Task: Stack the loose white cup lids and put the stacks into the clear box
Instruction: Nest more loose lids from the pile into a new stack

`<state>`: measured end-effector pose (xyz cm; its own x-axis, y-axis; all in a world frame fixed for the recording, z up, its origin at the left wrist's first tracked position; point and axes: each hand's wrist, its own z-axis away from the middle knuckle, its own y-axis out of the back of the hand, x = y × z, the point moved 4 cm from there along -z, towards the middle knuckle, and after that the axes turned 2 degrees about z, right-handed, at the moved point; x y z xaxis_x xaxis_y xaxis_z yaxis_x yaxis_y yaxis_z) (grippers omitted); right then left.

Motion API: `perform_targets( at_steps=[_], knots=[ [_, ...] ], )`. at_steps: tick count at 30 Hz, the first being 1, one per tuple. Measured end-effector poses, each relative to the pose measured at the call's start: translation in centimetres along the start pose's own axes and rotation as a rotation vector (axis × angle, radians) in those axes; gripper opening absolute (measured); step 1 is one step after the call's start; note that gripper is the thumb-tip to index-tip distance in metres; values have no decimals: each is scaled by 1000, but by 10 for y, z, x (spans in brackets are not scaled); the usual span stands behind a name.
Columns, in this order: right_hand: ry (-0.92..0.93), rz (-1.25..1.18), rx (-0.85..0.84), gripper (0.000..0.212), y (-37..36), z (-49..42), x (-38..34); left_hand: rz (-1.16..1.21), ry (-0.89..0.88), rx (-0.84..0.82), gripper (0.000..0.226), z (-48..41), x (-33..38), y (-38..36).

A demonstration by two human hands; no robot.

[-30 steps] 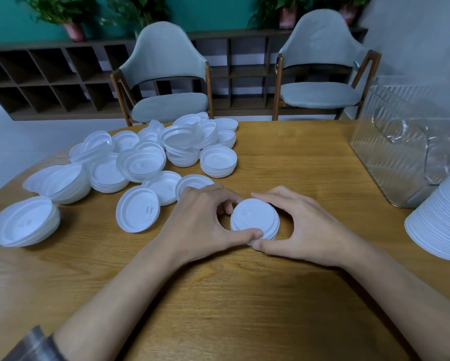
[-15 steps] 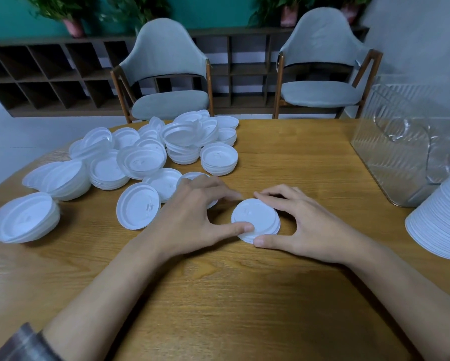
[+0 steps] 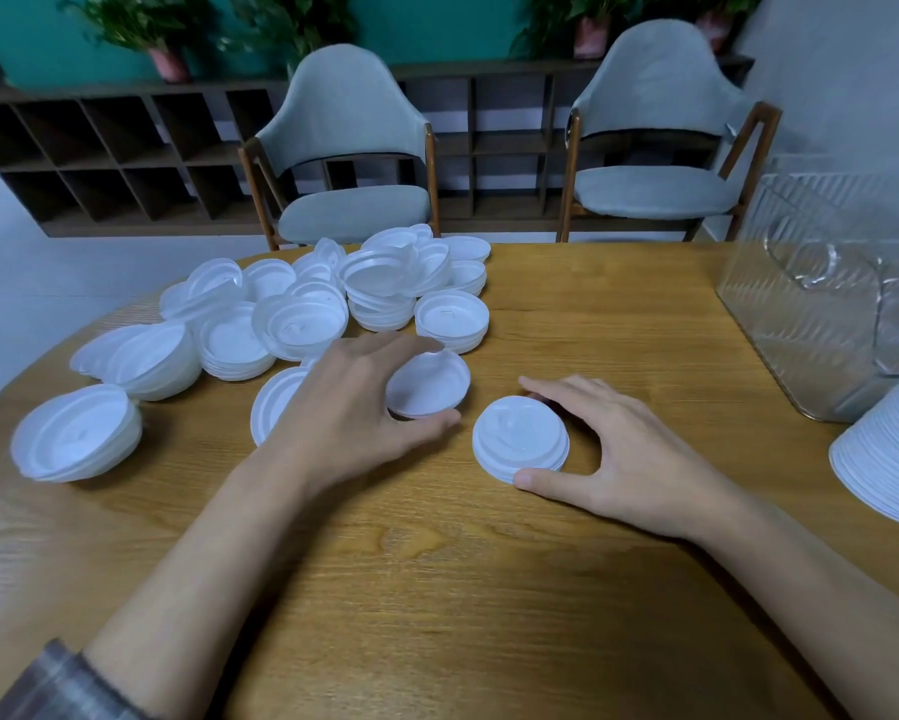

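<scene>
While the short stack (image 3: 520, 439) of white lids rests on the table (image 3: 437, 589) near its middle, it is cupped by the right hand (image 3: 639, 454): the thumb is laid against the near edge and the fingers are curved round the far side. Just to the left of it, a single lid (image 3: 429, 384) is pinched by the left hand (image 3: 348, 407), with the thumb set at its near rim and the fingers curled over its far rim. This lid is tilted, and whether its lower edge touches the table cannot be told. The single lid and the short stack are near each other but apart. Behind and to the left of the left hand, the loose lids (image 3: 301, 319) are heaped and partly nested across the table's left half, and 1 separate pile (image 3: 78, 433) is set near the left edge. The clear box (image 3: 821, 314) is stood at the table's right side, well apart from both hands. A tall stack (image 3: 889, 459) of lids is seen just in front of it. Beyond the table, 2 grey chairs (image 3: 353, 148) are placed before a dark shelf unit (image 3: 99, 148).
</scene>
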<state>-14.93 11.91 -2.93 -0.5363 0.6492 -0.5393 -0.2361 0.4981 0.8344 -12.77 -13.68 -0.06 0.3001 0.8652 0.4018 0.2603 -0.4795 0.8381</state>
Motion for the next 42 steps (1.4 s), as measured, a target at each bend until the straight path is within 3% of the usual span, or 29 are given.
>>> perform_targets(
  at_steps=[4,7,13,15,17,22,24,35,42],
  knots=[
    [-7,-10,43,77,-1,1,-2,357,94,72,25,4,18,-1],
    [-17,-21,61,71,-1,1,-4,491,107,14,22,6,31,-7],
    [-4,-31,83,73,-3,0,-6,516,104,-98,39,7,30,-16],
    [-2,-28,80,74,-2,0,-6,519,86,-142,33,8,31,-17],
    [-4,-30,83,75,-2,-1,-6,511,65,-121,28,7,31,-18],
    [-4,-43,91,75,-2,-2,-6,584,87,-34,38,4,25,-15],
    [1,-38,90,74,-2,-1,-5,605,78,-80,33,2,25,-18],
    [15,-44,89,66,-2,-2,-7,370,-38,-161,31,5,32,-27],
    [16,-40,98,69,-2,-2,-6,427,-30,5,12,3,36,-28]
  ],
)
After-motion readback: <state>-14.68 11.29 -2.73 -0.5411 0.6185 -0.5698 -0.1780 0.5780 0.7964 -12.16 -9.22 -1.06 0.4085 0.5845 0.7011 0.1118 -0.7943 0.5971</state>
